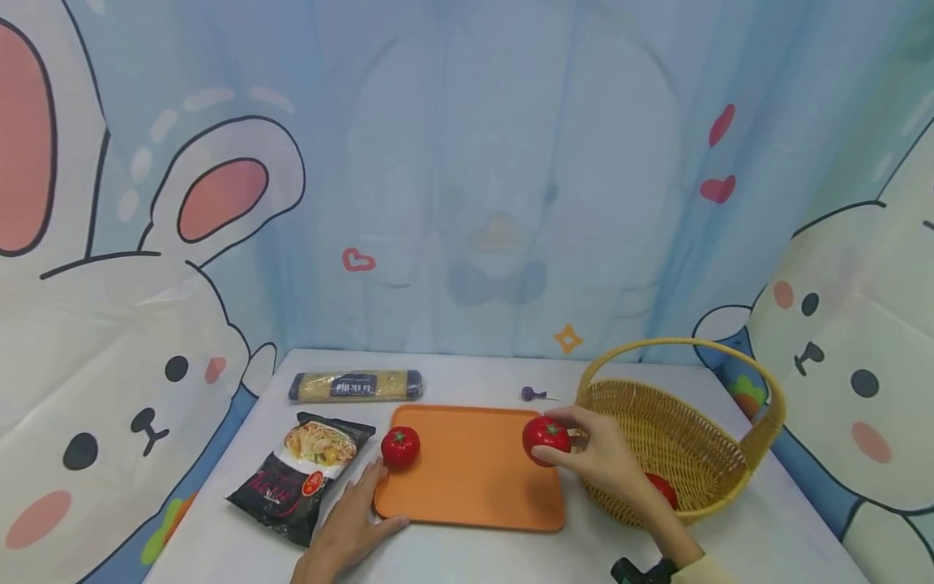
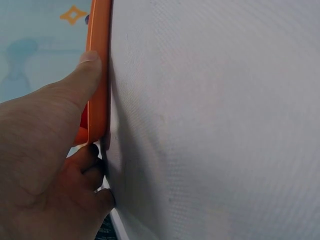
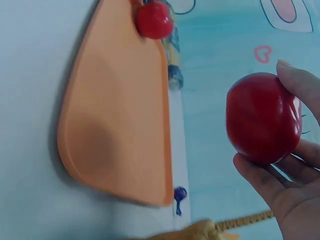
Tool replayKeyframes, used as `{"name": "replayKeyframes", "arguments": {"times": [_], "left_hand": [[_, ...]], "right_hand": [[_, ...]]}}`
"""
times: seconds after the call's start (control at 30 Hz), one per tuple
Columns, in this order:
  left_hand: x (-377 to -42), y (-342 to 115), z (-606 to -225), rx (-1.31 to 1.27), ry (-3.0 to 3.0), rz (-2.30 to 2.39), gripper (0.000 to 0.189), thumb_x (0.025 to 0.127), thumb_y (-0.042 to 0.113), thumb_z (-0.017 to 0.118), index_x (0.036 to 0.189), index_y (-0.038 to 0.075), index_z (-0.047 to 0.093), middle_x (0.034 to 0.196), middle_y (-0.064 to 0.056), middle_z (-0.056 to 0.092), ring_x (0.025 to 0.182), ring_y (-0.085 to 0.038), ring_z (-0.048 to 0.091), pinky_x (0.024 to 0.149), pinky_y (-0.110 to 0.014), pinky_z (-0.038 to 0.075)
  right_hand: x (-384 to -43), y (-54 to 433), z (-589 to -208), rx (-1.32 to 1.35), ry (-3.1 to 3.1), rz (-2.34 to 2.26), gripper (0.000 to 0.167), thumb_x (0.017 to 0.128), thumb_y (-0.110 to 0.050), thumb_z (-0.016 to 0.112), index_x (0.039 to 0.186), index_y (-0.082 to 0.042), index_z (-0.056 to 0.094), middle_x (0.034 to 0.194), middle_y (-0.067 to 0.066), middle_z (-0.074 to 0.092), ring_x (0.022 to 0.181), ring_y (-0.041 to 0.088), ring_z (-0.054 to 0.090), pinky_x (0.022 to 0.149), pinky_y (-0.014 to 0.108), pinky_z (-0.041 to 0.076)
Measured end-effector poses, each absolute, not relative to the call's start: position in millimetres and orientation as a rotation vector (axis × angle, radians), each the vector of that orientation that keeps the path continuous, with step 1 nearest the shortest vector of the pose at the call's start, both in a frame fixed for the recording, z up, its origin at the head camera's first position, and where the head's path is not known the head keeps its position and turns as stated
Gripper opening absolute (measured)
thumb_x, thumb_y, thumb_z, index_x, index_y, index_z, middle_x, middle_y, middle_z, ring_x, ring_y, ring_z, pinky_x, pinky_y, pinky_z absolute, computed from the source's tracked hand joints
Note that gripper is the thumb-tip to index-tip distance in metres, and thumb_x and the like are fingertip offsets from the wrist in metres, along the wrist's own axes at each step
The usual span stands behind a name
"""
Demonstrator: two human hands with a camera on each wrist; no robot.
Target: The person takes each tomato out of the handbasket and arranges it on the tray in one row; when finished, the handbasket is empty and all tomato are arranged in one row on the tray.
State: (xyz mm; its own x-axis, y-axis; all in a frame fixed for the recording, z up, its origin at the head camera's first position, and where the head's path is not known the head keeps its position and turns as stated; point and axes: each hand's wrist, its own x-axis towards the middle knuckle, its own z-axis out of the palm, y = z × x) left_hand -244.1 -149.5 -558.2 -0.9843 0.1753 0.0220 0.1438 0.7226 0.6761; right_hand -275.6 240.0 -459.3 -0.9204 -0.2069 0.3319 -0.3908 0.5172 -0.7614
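Already we have one tomato resting on the orange tray, near its left edge, and a second tomato in the air above the tray's right edge. Starting from the left: our left hand lies on the white table at the tray's near left corner; the left wrist view shows the thumb pressed along the rim with the other fingers curled under the edge, so it grips and steadies the tray. Moving right, our right hand pinches the second tomato between thumb and fingertips, just beside the wicker basket. One more red thing, probably a third tomato, lies in the basket, partly hidden behind our wrist. By our reckoning the work is about a third along: one tomato set down, one held over the tray, one left in the basket.

Around us, a black noodle packet lies just left of the tray, a long pack of dry noodles sits behind it, and a small purple pin-like thing lies between the tray's far corner and the basket. Nothing blocks the middle of the tray; only the basket's tall handle arches over the reach back inside.
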Motion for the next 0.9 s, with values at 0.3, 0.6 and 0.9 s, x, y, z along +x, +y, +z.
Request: {"name": "replayKeyframes", "arguments": {"times": [0.3,0.6,0.9], "left_hand": [[-244,-149,-558,0.245,2.877,1.124,0.093,0.086,0.043,0.091,0.157,-0.002,0.050,0.168,-0.028,0.040,0.156,-0.049,0.035,0.131,-0.067,0.024],[-245,-149,-560,0.260,2.888,1.116,0.093,0.086,0.043,0.091,0.156,-0.002,0.050,0.168,-0.028,0.040,0.157,-0.047,0.035,0.132,-0.065,0.024],[-244,-150,-558,0.266,2.879,1.135,0.094,0.088,0.043,0.090,0.158,-0.002,0.048,0.168,-0.027,0.039,0.158,-0.047,0.033,0.132,-0.065,0.023]], "right_hand": [[-282,198,-478,0.455,-2.558,1.386,0.057,0.082,-0.026,0.097,0.129,-0.003,0.073,0.122,0.009,0.076,0.110,0.027,0.072,0.089,0.037,0.069],[-288,162,-489,0.455,-2.536,1.443,0.055,0.079,-0.024,0.100,0.124,-0.004,0.076,0.117,0.005,0.075,0.109,0.024,0.070,0.087,0.038,0.069],[-304,134,-508,0.401,-2.573,1.490,0.055,0.080,-0.028,0.099,0.125,-0.005,0.076,0.117,0.005,0.077,0.108,0.024,0.071,0.088,0.039,0.069]]}}
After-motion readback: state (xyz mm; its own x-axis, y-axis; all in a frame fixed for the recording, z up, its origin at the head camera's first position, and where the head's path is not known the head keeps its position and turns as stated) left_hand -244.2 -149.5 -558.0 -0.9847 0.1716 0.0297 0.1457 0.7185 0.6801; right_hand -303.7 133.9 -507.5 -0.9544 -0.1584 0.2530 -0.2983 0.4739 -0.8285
